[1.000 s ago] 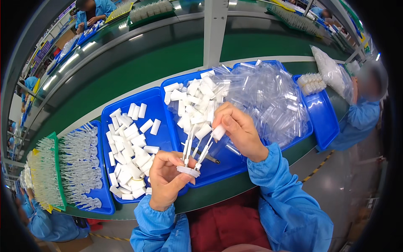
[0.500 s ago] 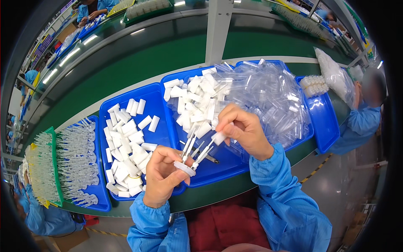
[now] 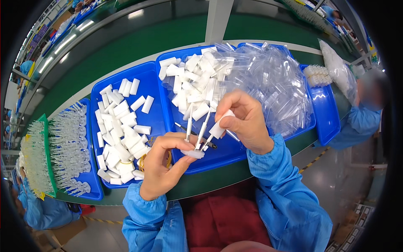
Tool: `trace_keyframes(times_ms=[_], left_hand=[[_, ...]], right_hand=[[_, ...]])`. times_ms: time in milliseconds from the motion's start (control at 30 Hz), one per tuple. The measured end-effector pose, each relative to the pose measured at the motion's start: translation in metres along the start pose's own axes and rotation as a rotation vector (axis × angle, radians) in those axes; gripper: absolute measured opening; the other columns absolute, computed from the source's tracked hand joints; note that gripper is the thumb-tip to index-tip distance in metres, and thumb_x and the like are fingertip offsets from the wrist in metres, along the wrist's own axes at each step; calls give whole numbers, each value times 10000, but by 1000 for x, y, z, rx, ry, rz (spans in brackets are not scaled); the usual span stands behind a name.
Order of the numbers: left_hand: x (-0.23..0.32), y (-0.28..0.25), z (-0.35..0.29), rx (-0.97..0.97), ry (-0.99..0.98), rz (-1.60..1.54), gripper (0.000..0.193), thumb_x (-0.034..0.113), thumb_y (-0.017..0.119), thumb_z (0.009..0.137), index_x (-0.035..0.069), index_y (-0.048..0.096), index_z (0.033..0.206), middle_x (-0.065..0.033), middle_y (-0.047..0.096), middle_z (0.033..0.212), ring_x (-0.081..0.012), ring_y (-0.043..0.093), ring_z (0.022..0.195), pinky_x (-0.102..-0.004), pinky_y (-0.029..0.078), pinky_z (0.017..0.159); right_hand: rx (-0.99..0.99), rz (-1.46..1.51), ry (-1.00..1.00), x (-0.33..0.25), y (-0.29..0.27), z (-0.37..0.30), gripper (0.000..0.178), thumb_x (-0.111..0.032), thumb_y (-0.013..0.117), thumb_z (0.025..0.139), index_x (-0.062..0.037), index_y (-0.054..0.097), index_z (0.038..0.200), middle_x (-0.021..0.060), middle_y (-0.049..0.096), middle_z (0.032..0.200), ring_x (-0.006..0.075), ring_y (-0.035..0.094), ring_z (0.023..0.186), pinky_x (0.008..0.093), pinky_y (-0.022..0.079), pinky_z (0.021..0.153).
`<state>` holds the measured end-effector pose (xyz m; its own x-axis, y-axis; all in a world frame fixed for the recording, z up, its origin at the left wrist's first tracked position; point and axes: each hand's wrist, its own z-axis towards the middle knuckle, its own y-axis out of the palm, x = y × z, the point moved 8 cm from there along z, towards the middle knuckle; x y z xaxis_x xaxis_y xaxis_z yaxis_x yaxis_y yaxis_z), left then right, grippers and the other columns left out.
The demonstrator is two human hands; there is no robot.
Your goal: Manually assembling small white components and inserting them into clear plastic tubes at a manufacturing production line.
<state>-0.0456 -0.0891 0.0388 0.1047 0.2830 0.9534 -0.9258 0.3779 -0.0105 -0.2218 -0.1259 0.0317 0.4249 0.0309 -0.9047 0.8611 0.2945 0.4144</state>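
Between the thumb and fingers of my left hand (image 3: 163,166), a pale round plastic base (image 3: 194,154) is gripped by its edge. Several thin white stems (image 3: 203,129) rise from it, pointing away from me. My right hand (image 3: 248,122) pinches a white cylinder (image 3: 217,130), soft-looking like foam or cotton. Its lower end meets the tip of the rightmost stem; how far the stem goes inside is hidden. Behind the stems, a dark slim tool (image 3: 213,146) lies in the blue tray (image 3: 228,161), partly covered by my hands.
White cylinders (image 3: 119,119) fill a blue tray (image 3: 151,84) at left; more (image 3: 201,69) lie beside clear plastic tubes (image 3: 273,84) ahead. Farther left are trays of clear spiky parts (image 3: 71,147). A small blue tray (image 3: 325,109) and a co-worker (image 3: 363,117) are at right.
Both hands have come slightly closer together. The base sits higher in the picture and flatter, and the white cylinder is tilted more upright, with more of it showing. The camera view has shifted a little.
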Motion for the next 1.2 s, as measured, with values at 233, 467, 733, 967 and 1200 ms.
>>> trace_keyframes(times_ms=[233, 467, 733, 967, 1200], left_hand=[[2, -1, -5, -9, 85, 59, 334, -110, 712, 770, 40, 601, 1048, -150, 668, 1085, -245, 648, 977, -333, 508, 854], [4, 0, -5, 2, 139, 39, 339, -86, 730, 763, 36, 613, 1056, -148, 676, 1069, -252, 656, 967, -335, 513, 845], [32, -31, -4, 436, 347, 553, 323, -127, 714, 754, 7, 628, 1035, -160, 670, 1062, -251, 664, 917, -309, 524, 784], [23, -50, -6, 543, 255, 614, 309, -64, 701, 810, 11, 628, 1101, -118, 665, 1056, -204, 629, 874, -296, 501, 746], [22, -50, -4, 531, 206, 617, 280, -45, 688, 827, 20, 635, 1094, -89, 672, 1061, -177, 620, 859, -278, 492, 719]], right_hand=[[-206, -263, -156, -2, 34, -9, 198, 18, 753, 822, 13, 621, 970, 106, 654, 963, 143, 659, 843, 256, 543, 713], [-204, -177, -188, 1, 19, -6, 181, 23, 690, 875, 30, 641, 1049, 136, 648, 1062, 154, 651, 901, 267, 548, 743], [179, -797, -184, -11, 3, 16, 218, -69, 681, 883, -11, 664, 1092, 83, 663, 1026, 170, 637, 856, 325, 504, 747], [64, -1775, -534, 7, 69, 34, 395, -166, 758, 769, -104, 659, 1146, 42, 622, 989, 249, 552, 893, 379, 395, 744], [-168, -1634, -511, 19, 73, 23, 316, -155, 753, 766, -113, 660, 1065, 38, 622, 953, 207, 580, 921, 362, 415, 803]])
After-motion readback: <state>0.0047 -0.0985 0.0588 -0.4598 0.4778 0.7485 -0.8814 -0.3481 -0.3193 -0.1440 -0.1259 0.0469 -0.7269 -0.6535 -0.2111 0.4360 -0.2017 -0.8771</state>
